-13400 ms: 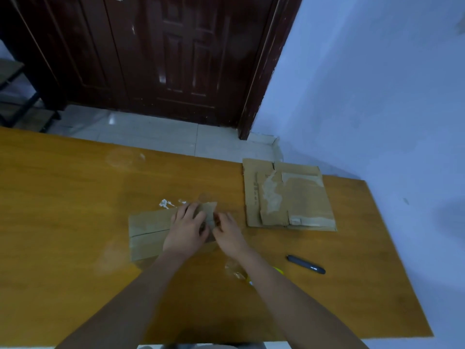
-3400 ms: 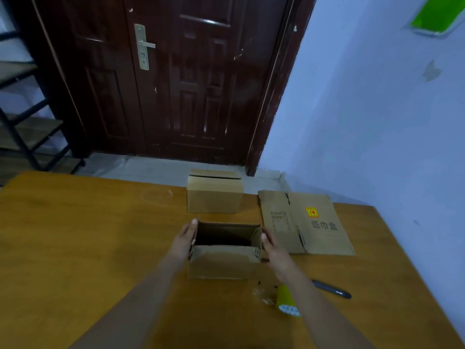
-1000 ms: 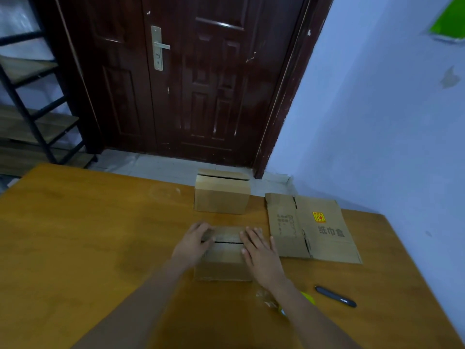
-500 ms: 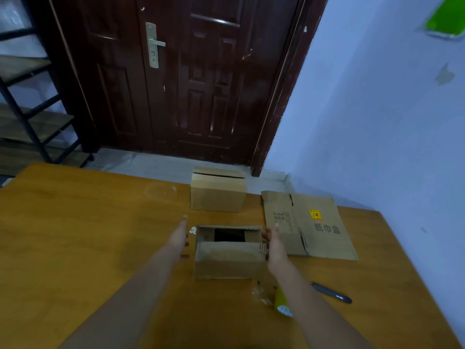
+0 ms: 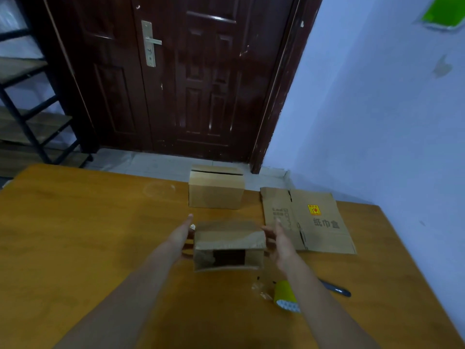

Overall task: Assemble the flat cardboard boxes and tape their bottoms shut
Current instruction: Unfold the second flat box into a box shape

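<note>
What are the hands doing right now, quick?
Left hand: open, straight fingers pressed flat against the small box's left side.
Right hand: open, straight fingers against the box's right side.

An orange-brown wooden table [image 5: 75, 235] is seen. An assembled cardboard box [image 5: 216, 190] is set at its far edge, and a flattened printed box [image 5: 317, 222] is laid to the right of it. A second small box [image 5: 229, 248] is placed nearer, opening turned toward the viewer. A yellow-cored tape roll [image 5: 285, 295] and a dark pen [image 5: 334, 288] are found at the near right.
</note>
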A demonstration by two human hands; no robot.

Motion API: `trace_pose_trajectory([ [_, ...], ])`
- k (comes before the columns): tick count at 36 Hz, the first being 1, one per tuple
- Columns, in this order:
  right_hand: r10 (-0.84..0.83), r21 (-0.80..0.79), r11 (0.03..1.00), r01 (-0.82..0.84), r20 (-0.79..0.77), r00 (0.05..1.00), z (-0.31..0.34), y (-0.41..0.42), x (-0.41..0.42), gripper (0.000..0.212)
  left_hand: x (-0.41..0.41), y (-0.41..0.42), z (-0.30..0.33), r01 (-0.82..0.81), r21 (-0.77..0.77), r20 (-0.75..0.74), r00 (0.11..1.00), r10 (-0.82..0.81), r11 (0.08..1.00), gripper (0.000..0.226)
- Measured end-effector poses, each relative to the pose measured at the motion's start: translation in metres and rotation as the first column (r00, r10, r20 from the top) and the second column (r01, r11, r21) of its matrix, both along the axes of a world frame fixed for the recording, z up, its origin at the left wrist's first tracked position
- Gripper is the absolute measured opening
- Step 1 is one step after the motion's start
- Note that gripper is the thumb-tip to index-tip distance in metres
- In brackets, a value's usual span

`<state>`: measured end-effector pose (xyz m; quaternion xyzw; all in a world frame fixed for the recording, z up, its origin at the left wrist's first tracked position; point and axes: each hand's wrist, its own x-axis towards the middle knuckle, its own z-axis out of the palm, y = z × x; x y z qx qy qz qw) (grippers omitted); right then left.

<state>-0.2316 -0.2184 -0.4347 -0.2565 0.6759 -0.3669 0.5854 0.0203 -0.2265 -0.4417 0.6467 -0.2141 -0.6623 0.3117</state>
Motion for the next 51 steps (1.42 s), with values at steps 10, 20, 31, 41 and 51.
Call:
trace_pose_trajectory([
  [10, -0.012, -0.086, 0.996, 0.015, 0.029, 0.999, -0.004, 0.015, -0.013, 0.045, -0.017, 0.006, -0.004, 0.013, -0.206, 0.018, 1.0, -0.009, 0.979, 0.032],
  [20, -0.03, -0.116, 0.993, 0.028, -0.015, 0.999, -0.028, 0.024, -0.01, 0.039, -0.016, 0.015, -0.015, -0.117, -0.278, 0.006, 0.992, 0.123, 0.953, 0.047],
  [31, -0.016, -0.001, 1.0, 0.016, -0.021, 1.0, -0.044, 0.042, 0.011, 0.05, -0.012, 0.028, -0.035, 0.008, -0.182, 0.21, 0.977, 0.031, 0.983, 0.033],
  [41, 0.148, 0.088, 0.985, -0.148, 0.0, 0.989, -0.037, 0.029, -0.005, 0.054, 0.002, 0.022, -0.035, 0.169, -0.137, 0.206, 0.969, -0.139, 0.976, 0.037],
  [51, 0.367, 0.188, 0.924, -0.332, -0.198, 0.909, -0.037, 0.022, 0.003, 0.066, 0.001, 0.025, -0.047, 0.428, -0.063, 0.496, 0.797, -0.343, 0.902, 0.038],
])
